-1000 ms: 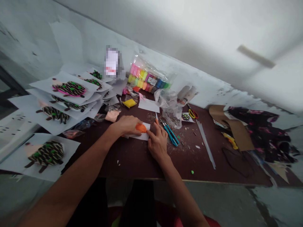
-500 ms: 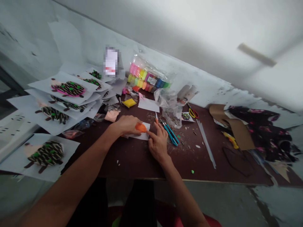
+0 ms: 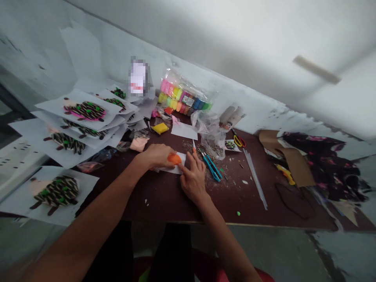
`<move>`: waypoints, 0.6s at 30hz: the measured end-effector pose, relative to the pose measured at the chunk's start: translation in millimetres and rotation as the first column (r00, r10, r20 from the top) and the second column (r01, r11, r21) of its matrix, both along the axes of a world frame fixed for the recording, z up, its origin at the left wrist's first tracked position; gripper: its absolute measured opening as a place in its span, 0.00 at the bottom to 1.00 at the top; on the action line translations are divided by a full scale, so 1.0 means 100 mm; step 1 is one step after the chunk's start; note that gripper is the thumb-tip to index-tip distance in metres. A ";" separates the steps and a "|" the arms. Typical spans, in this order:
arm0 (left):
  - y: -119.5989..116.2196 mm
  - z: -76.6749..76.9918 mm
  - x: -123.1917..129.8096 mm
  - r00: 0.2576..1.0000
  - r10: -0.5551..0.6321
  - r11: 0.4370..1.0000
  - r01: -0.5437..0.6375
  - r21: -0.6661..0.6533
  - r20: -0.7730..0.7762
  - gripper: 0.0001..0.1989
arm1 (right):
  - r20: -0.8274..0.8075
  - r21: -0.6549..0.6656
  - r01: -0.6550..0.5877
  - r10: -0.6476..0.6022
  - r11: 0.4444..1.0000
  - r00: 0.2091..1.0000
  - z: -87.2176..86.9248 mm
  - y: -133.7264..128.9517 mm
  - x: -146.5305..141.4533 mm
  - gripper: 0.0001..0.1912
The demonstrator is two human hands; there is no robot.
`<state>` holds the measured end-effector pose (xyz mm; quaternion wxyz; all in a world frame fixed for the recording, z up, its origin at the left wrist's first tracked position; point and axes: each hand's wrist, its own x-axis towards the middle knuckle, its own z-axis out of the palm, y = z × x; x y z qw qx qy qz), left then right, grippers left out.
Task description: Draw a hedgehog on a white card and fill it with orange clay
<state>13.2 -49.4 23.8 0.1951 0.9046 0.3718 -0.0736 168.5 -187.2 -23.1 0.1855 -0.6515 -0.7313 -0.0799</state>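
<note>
An orange piece of clay (image 3: 174, 158) lies on a small white paper (image 3: 176, 169) in front of me. My left hand (image 3: 160, 155) rests over the paper's left part, its fingertips at the clay; whether it grips anything is hidden. My right hand (image 3: 194, 174) has its fingers apart, and its index finger touches the clay's lower right edge. Just beyond the right hand lies a craft knife with an orange handle (image 3: 194, 150). Teal-handled scissors (image 3: 212, 166) are to the right of that hand.
Papers with clay hedgehogs (image 3: 85, 110) are stacked at the left. Behind are a pack of coloured clay (image 3: 185, 98), a yellow packet (image 3: 160, 128) and a clear plastic bag (image 3: 211, 135). Glue sticks (image 3: 256, 180), a yellow glue gun (image 3: 285, 174) and dark cloth (image 3: 329, 164) lie right.
My right hand has shifted slightly left, bringing its index finger onto the orange clay's edge. My left hand has hardly moved.
</note>
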 end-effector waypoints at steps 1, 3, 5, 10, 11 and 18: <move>0.00 0.01 0.00 1.000 0.000 1.000 0.000 0.001 0.001 0.32 | 0.010 -0.017 -0.002 0.002 1.000 1.000 0.00 0.00 -0.01 0.22; -0.01 0.02 0.00 1.000 -0.002 1.000 0.002 0.000 -0.001 0.31 | 0.017 -0.040 -0.010 0.011 0.999 1.000 0.00 0.01 -0.02 0.23; -0.02 0.03 0.00 1.000 -0.005 1.000 0.005 0.001 -0.002 0.31 | 0.005 -0.039 -0.027 0.027 0.999 1.000 -0.01 0.02 -0.01 0.23; -0.01 0.01 0.01 1.000 -0.007 1.000 0.007 0.004 0.000 0.32 | -0.035 0.011 -0.010 0.010 1.000 0.999 -0.02 0.03 0.03 0.24; -0.01 0.01 0.01 1.000 -0.006 1.000 0.006 0.001 -0.001 0.31 | -0.027 0.002 -0.008 0.008 1.000 1.000 -0.02 0.03 0.02 0.24; -0.02 0.03 -0.01 1.000 -0.010 1.000 0.010 -0.002 0.009 0.30 | 0.017 -0.036 -0.046 0.047 0.998 0.999 -0.02 0.04 -0.03 0.25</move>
